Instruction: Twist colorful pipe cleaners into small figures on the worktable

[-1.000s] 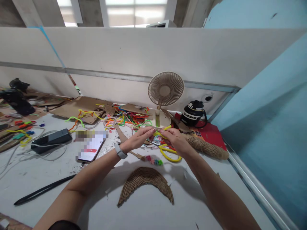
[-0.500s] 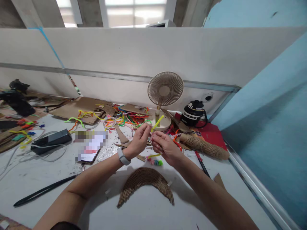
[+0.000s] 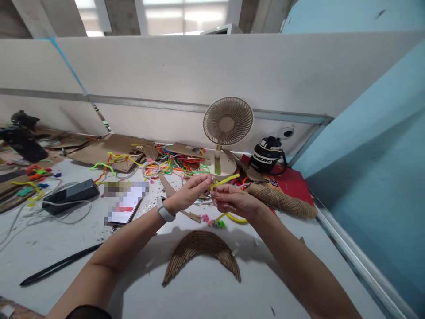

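Both my hands meet above the middle of the table, pinching a yellow fuzzy stem (image 3: 229,179). My left hand (image 3: 195,188), with a grey watch on its wrist, has its fingers closed on the stem's near part. Pressed against it, my right hand (image 3: 234,199) is closed on the same stem. One end sticks out to the upper right; a yellow length also curves out below my right hand. Beneath lies a small cluster of pink, blue and green fuzzy pieces (image 3: 214,221). Nearer to me is a brown arch of coiled cord (image 3: 202,250), flat on the white table (image 3: 199,301).
A fan (image 3: 227,124) stands behind my hands, with a black jar (image 3: 265,155) and a brown cord roll (image 3: 282,201) to its right. Tangled coloured stems (image 3: 179,164) and cardboard (image 3: 109,148) lie at the back. A phone (image 3: 128,204) and a black box (image 3: 71,195) are left.
The yellow stem's free end has tipped down to the right. My right hand has turned flatter and shifted slightly right, and a yellow loop now shows below it.
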{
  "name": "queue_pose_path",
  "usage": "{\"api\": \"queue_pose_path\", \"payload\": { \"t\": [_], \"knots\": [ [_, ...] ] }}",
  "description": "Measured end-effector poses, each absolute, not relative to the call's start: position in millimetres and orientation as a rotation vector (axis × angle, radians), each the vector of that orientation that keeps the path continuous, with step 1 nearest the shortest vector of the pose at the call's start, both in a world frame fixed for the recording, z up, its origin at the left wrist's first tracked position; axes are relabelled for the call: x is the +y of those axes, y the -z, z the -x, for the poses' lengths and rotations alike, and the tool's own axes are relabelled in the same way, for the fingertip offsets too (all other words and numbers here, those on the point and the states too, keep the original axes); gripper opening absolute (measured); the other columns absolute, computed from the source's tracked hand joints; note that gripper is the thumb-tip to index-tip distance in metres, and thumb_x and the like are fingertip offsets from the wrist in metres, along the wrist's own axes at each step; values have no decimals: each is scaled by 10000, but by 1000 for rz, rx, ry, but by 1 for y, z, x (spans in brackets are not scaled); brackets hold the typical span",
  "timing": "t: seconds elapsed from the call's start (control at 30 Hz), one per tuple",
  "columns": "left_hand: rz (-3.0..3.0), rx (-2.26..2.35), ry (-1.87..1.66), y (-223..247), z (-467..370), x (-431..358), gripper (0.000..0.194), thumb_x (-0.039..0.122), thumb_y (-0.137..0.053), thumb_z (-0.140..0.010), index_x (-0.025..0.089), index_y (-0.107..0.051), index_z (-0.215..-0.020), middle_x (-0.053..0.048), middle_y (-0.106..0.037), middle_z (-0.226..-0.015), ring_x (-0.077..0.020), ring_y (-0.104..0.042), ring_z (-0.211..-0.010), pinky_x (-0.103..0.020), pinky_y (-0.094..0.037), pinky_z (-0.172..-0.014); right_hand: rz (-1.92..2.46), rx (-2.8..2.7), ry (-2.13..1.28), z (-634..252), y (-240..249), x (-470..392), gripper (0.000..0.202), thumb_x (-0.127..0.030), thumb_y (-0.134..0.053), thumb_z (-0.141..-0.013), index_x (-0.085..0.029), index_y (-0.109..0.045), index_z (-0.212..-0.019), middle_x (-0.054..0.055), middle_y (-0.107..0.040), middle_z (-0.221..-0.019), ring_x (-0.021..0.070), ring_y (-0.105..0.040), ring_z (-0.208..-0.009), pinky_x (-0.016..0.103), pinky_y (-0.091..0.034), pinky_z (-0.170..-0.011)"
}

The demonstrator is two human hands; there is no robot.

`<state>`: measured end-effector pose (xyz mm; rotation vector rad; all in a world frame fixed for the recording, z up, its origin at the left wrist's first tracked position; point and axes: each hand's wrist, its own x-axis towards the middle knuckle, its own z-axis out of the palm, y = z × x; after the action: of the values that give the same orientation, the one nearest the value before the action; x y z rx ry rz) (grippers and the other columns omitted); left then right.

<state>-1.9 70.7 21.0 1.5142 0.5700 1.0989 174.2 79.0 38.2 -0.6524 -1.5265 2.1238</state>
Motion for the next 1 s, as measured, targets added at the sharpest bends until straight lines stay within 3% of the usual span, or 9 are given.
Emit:
{"api": "queue_pose_path", "payload": {
  "t": [0.13,0.27,0.53,0.63,0.8,1.0],
  "knots": [
    [-1613,536,-938,-29,11,72,412,526,-489,-854,154,-414,-693,37,-348,-645,-72,-293,-571,-211,-247,-528,844,-1673,-1855,-178,-45,81,332,-382,-784,-639,-128,-572,-668,-73,-424,-517,26,-280,-435,195,-159,-413],
    [-1708,498,-749,-35,19,76,419,520,-504,-845,144,-439,-673,39,-350,-613,-72,-296,-560,-215,-238,-520,959,-1819,-1615,-179,-51,79,295,-346,-788,-612,-144,-575,-640,-64,-478,-525,45,-364,-456,199,-245,-441],
    [-1818,504,-430,-31,27,84,436,525,-522,-829,138,-474,-634,37,-384,-560,-70,-337,-526,-218,-291,-518,803,-2321,-1137,-186,-47,89,223,-368,-711,-717,-150,-669,-707,-3,-598,-667,100,-505,-607,223,-384,-558],
    [-1811,549,-467,-29,25,84,462,550,-477,-845,138,-494,-636,23,-436,-571,-81,-390,-543,-228,-351,-559,717,-2463,-1011,-193,-50,95,219,-374,-669,-767,-157,-692,-783,29,-634,-747,126,-555,-674,237,-425,-609],
    [-1858,694,-712,-33,22,84,540,545,-321,-911,119,-592,-719,-49,-589,-736,-132,-546,-736,-275,-438,-767,723,-2477,-569,-200,-56,99,205,-339,-612,-832,-158,-707,-838,65,-643,-771,159,-580,-740,272,-435,-686],
    [-1881,681,-661,-25,19,88,467,525,-487,-853,91,-649,-796,-51,-617,-730,-112,-545,-667,-235,-438,-646,677,-2497,-394,-201,-54,99,180,-302,-583,-858,-167,-700,-837,60,-626,-776,156,-567,-746,264,-425,-682]
  ]
}}
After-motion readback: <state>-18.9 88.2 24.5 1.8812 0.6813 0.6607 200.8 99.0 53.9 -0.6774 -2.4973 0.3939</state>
